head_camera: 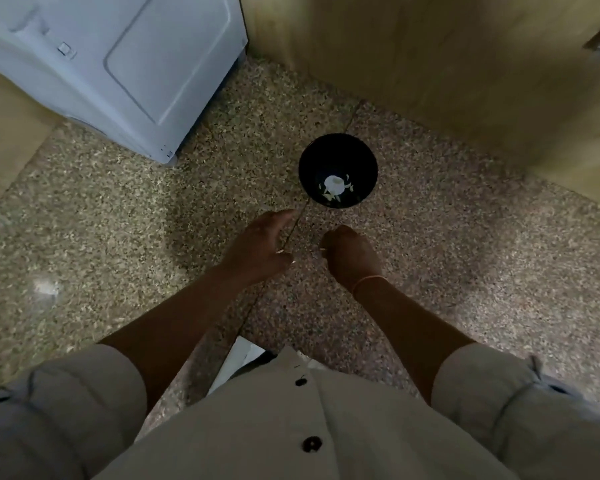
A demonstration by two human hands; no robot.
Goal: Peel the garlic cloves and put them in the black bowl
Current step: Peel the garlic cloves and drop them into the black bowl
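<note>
L hand (pixel 260 244) hangs loose, fingers part-straight, nothing seen in it; a pale fleck sits by the thumb. R hand (pixel 349 254) is curled, w/ a pale speck at the fingertips. Can't tell if it pinches a clove or just peel. Both hover over the floor (pixel 118 209), just near of the bowl (pixel 305 161), not touching it. Garlic (pixel 335 185) lies in the bowl's bottom: white lump w/ flakes round it, peeled or not too small to tell. Step, prob.: between cloves. Next move needs a reach far into the bowl and a fine pinch, w/o tipping it.
</note>
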